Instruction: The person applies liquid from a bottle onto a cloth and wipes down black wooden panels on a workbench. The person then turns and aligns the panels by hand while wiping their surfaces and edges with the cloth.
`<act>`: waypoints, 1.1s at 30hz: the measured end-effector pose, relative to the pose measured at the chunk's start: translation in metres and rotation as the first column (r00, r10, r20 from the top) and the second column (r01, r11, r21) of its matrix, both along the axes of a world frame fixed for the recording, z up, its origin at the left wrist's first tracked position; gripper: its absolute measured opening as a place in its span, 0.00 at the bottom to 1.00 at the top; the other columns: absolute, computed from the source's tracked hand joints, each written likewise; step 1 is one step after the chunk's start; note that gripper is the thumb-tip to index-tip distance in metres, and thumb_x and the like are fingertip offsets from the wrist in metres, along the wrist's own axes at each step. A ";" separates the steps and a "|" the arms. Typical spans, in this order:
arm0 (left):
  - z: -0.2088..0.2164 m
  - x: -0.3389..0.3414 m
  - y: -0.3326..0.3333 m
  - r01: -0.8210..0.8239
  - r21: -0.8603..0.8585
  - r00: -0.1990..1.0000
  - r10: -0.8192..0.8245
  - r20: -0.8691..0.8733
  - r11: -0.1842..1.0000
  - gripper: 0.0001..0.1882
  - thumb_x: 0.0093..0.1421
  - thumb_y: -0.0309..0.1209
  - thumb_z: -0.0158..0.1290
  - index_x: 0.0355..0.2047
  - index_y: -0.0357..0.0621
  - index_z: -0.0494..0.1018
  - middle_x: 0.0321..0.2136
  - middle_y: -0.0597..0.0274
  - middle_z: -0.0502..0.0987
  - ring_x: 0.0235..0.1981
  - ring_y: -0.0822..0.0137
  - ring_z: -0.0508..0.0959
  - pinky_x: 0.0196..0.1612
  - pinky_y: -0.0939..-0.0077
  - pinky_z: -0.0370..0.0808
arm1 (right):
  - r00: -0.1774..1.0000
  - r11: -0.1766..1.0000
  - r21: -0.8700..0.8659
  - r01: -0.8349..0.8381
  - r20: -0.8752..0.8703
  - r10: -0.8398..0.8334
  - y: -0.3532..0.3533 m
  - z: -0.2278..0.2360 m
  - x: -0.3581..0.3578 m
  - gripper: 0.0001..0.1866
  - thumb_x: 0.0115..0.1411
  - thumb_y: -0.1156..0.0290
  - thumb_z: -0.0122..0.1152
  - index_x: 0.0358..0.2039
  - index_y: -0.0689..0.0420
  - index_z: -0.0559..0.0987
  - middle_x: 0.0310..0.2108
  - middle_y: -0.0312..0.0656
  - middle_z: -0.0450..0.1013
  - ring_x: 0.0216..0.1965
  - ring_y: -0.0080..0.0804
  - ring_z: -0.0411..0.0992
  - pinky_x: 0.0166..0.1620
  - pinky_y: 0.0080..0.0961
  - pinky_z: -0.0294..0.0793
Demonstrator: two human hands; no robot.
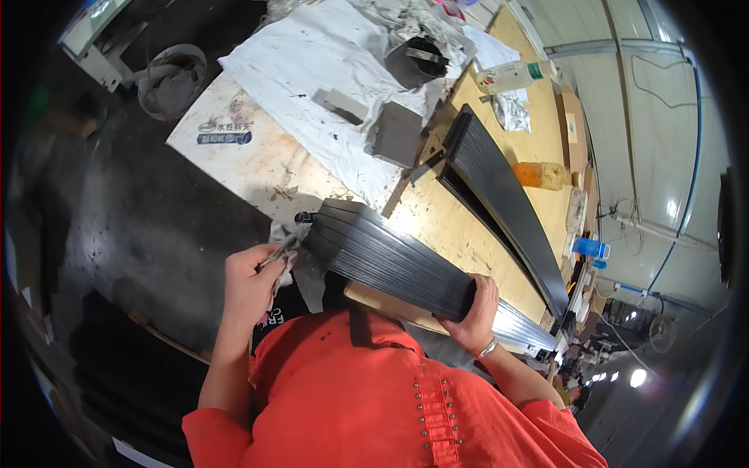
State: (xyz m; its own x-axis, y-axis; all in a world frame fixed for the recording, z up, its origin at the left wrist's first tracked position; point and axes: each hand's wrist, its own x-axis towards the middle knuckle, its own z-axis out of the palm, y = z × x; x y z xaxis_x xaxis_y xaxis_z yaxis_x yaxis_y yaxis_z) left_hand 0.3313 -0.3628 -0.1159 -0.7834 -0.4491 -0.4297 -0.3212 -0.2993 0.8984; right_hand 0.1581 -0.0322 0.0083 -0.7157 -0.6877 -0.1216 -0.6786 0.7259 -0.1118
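One dark grooved board (394, 253) looks stiff and slick, best held by its long edges; right grip (474, 321) clasps it at right, left grip (250, 281) pinches a limp rag (289, 251)

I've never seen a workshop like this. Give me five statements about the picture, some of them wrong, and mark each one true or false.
1. The left hand holds a crumpled cloth. True.
2. The right hand holds a bottle. False: it grips a dark grooved board.
3. A bottle of orange liquid is on the table. True.
4. The person's top is blue. False: it is red.
5. There is a band on the right wrist. True.
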 end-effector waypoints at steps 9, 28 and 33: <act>0.018 -0.032 0.010 -0.026 -0.063 0.950 0.005 -0.312 0.998 0.18 0.62 0.19 0.54 0.53 0.29 0.75 0.51 0.45 0.81 0.51 0.55 0.82 0.53 0.72 0.75 | 1.000 1.000 0.026 -0.001 0.031 0.000 -0.001 -0.001 -0.004 0.50 0.30 0.67 0.81 0.55 0.62 0.65 0.46 0.53 0.65 0.47 0.55 0.66 0.52 0.46 0.65; 0.021 -0.021 -0.043 -0.279 -0.133 0.882 0.200 -0.426 0.951 0.18 0.52 0.18 0.57 0.45 0.29 0.80 0.43 0.43 0.82 0.39 0.59 0.84 0.43 0.72 0.78 | 0.996 0.997 0.055 0.049 0.069 -0.053 0.016 0.001 -0.005 0.49 0.28 0.68 0.75 0.57 0.62 0.66 0.47 0.54 0.67 0.48 0.55 0.67 0.54 0.44 0.66; 0.028 -0.008 -0.050 -0.398 -0.256 0.873 0.278 -0.401 0.881 0.21 0.57 0.20 0.56 0.52 0.26 0.77 0.47 0.46 0.81 0.42 0.67 0.81 0.47 0.77 0.75 | 0.998 0.999 0.004 0.035 0.054 -0.036 0.010 -0.003 -0.004 0.49 0.32 0.67 0.78 0.57 0.60 0.65 0.47 0.53 0.67 0.47 0.55 0.67 0.52 0.47 0.66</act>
